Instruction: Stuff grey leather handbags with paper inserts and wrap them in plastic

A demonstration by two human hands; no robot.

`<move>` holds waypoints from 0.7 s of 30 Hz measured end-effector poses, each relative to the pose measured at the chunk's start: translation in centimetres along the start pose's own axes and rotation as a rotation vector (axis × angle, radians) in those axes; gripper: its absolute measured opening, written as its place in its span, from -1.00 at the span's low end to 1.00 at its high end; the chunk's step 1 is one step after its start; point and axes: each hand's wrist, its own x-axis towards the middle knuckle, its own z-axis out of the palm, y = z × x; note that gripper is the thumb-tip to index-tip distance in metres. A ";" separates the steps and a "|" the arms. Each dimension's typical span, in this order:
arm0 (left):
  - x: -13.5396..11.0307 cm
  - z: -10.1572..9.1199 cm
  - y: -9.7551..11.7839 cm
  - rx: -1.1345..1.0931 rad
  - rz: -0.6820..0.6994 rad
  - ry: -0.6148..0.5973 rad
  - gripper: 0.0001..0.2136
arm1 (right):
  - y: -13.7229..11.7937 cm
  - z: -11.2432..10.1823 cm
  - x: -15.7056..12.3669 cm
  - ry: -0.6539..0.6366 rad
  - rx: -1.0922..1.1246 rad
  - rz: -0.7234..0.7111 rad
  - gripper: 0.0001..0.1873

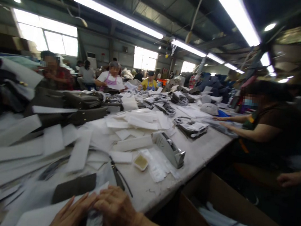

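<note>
At the near edge of the table lies a dark grey-brown bag with a thin dark strap, partly covered by white wrapping sheet. My left hand rests on the sheet with its fingers stretched out and its thumb hidden. Right beside it, my right hand has bent fingers closed on the sheet's edge, close to the left fingertips. Some clear or whitish plastic shows below the two hands. The bag's lower part is hidden by hands and sheet.
Loose white strips cover the table's left and middle. A tape dispenser, a small tub and a wrapped bag stand beyond. An open cardboard box is at right. A co-worker works across that corner; others sit farther back.
</note>
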 end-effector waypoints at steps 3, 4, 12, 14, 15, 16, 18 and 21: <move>0.6 -1.9 1.7 0.071 -0.046 -0.117 -0.52 | -1.0 -0.6 -0.5 0.164 0.148 0.029 -0.75; 1.0 -2.3 2.3 0.071 -0.065 -0.130 -0.57 | -1.1 -0.8 -0.6 0.199 0.180 0.029 -0.75; 2.3 -3.5 4.6 0.073 -0.046 -0.151 -0.64 | -1.2 -1.1 -1.3 0.230 0.238 0.044 -0.78; 2.2 -3.5 4.8 0.056 -0.027 -0.134 -0.63 | -1.3 -1.1 -1.2 0.226 0.244 0.047 -0.78; 2.2 -3.4 4.8 0.043 -0.036 -0.123 -0.63 | -1.4 -1.1 -1.2 0.225 0.249 0.051 -0.77; 2.2 -3.3 4.9 0.028 -0.051 -0.110 -0.63 | -1.5 -1.2 -1.1 0.225 0.254 0.055 -0.77; 2.2 -3.0 5.0 0.002 -0.078 -0.085 -0.64 | -1.8 -1.5 -0.9 0.228 0.270 0.061 -0.77; 2.2 -2.7 5.1 -0.014 -0.099 -0.058 -0.67 | -2.0 -3.0 -0.7 0.210 0.335 0.063 -0.87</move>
